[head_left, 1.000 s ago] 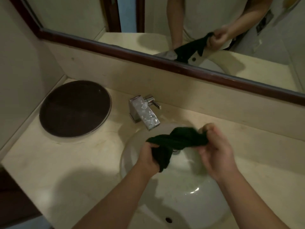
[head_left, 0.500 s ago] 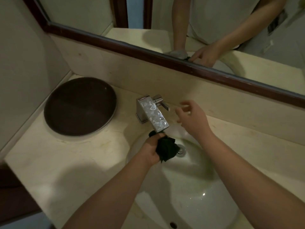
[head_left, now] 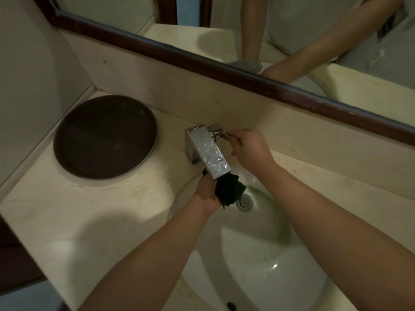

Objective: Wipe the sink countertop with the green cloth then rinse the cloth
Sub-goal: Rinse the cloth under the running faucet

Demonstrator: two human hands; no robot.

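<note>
Sink [head_left: 258, 265]: both my forearms reach over it.
Left hand [head_left: 207, 191]: fist wrapped round the bunched green cloth [head_left: 230, 191], which is above the drain [head_left: 246, 202].
Key relation: the cloth sits just under the mouth of the spout [head_left: 207, 151].
Right hand [head_left: 249, 149]: farther back, right of the spout, fingers pinching the lever [head_left: 219, 131].
Hidden: the spout covers my left fingertips, and I can't make out any water.

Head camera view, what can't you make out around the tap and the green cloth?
Head view:
Outlet and any water: hidden beneath the tap spout itself.
Fingers of the left hand: hidden behind the green cloth it holds.
Tip of the tap lever: covered by the right hand.
Near rim of the sink: cut off by the bottom edge.
</note>
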